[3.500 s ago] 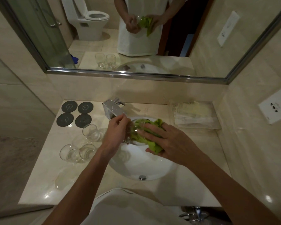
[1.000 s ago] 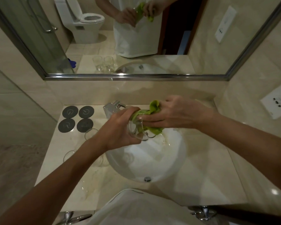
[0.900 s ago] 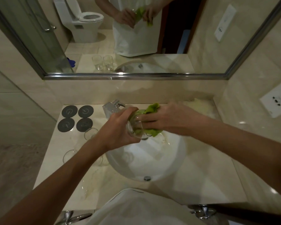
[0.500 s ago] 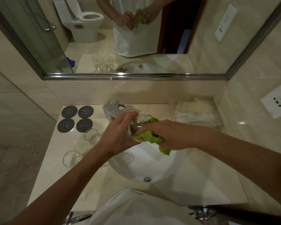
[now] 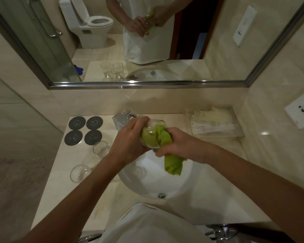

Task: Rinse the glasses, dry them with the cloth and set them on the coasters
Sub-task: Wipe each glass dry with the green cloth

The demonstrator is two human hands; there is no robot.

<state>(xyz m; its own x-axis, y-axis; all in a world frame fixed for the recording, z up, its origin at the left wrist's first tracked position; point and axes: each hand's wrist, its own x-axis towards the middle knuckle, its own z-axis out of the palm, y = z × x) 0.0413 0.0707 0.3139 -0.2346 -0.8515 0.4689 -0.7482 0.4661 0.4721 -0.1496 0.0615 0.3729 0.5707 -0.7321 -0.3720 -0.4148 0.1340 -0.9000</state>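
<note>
I see the left hand curled round a clear glass, holding it tilted on its side over the white sink, just in front of the chrome tap. The grip is full: fingers wrap over the top of the bowl of the glass, thumb side hidden from me. The right hand grips a green cloth; part of the cloth is stuffed inside the glass, showing green through the wall, and the rest bunches in the fist with a tail hanging down below it over the basin. Both hands are touching or nearly touching at the glass mouth.

Left of the sink on the beige counter I count four dark round coasters laid in a two-by-two square near the back wall, none with a glass on it. Nearer to me, between the coasters and the left forearm, stands one clear glass, and another clear glass sits further forward, well apart from the coasters. More glass may be behind the forearm; I cannot tell.

Right of the sink, at the back, a clear tray holds pale packets. A wall socket plate is on the right wall. The mirror above the counter reflects the person's white top, both hands with the cloth, two glasses and a toilet. The drain overflow shows at the near rim of the basin.
</note>
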